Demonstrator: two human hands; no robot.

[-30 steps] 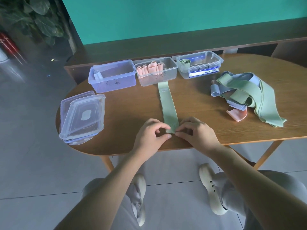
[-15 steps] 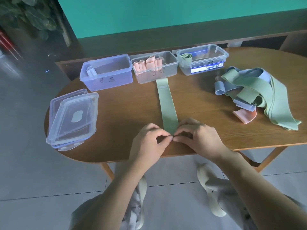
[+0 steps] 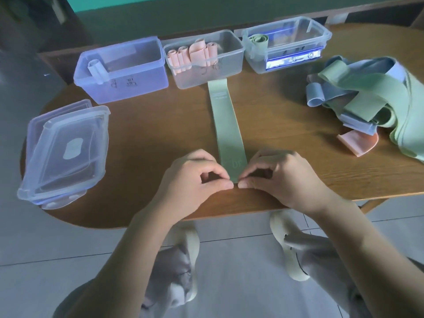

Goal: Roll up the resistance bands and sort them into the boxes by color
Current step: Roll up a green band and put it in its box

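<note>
Hands crept together since before: left hand (image 3: 195,177) and right hand (image 3: 281,176) pinch the green band (image 3: 226,125) end at table (image 3: 160,134) front edge.

My left hand (image 3: 195,180) and right hand (image 3: 282,177) are bare, no gloves, rings or watch, forearms unsleeved. I note grey trousers (image 3: 321,253) at 6 o'clock. Pale cream clog-style shoes (image 3: 284,244) below, perforations too blurred to confirm.

A pale green flat elastic band (image 3: 227,125) lies on the brown wood-grain desk (image 3: 298,161); pink rubber rolls (image 3: 192,53) fill the clear plastic middle box (image 3: 231,60).
</note>
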